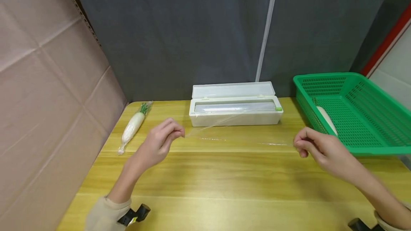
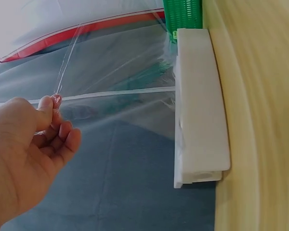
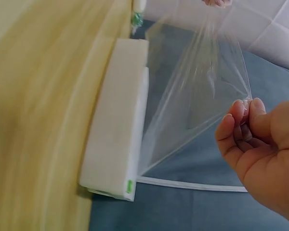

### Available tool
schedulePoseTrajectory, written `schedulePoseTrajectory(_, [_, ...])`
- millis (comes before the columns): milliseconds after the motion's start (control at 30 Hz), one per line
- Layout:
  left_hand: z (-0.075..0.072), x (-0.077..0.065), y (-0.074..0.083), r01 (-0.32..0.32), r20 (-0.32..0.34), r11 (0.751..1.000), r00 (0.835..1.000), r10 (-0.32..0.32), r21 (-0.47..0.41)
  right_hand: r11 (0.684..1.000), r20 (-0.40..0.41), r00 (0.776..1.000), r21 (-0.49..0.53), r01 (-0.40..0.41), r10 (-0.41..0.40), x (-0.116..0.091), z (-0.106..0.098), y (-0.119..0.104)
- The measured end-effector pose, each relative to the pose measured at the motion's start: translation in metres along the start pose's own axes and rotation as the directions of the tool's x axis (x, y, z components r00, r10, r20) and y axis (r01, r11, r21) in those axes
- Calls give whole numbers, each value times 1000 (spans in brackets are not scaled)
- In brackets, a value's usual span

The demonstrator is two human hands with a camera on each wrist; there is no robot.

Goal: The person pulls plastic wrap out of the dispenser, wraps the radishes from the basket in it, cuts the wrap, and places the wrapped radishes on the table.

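Note:
A sheet of clear plastic wrap (image 3: pixel 192 91) stretches from a white wrap dispenser box (image 1: pixel 236 118), whose lid stands raised at the back. My left hand (image 1: pixel 162 140) pinches one front corner of the film between thumb and forefinger, left of the box. On the other side, my right hand (image 1: pixel 321 149) pinches the opposite corner near the basket. Both wrist views show the film drawn from the box to the fingertips. In the head view the film is nearly invisible except for glints along its front edge.
A film-wrapped white radish (image 1: pixel 133 126) with green stem ends lies at the table's left. The green basket (image 1: pixel 379 150) on the right contains another white radish (image 1: pixel 326 118). A dark panel (image 1: pixel 179 38) rises behind the wooden table (image 1: pixel 224 188).

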State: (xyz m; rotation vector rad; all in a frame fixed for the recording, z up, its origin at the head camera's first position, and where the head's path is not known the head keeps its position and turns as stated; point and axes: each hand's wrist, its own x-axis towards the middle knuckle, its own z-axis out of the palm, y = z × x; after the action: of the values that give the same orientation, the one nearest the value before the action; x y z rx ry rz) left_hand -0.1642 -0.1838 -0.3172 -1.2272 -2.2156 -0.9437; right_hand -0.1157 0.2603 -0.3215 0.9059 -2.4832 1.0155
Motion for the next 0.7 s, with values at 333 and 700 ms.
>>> schedulePoseTrajectory(333, [13,-27,-10,87,162,994,984,-76,-65,998,120,993,53,-24,18,-17,31,13])
schedulePoseTrajectory(700, [35,-46,-17,276,405,960,884,-234,-48,998,254,967,58,-31,15,-31,52,38])
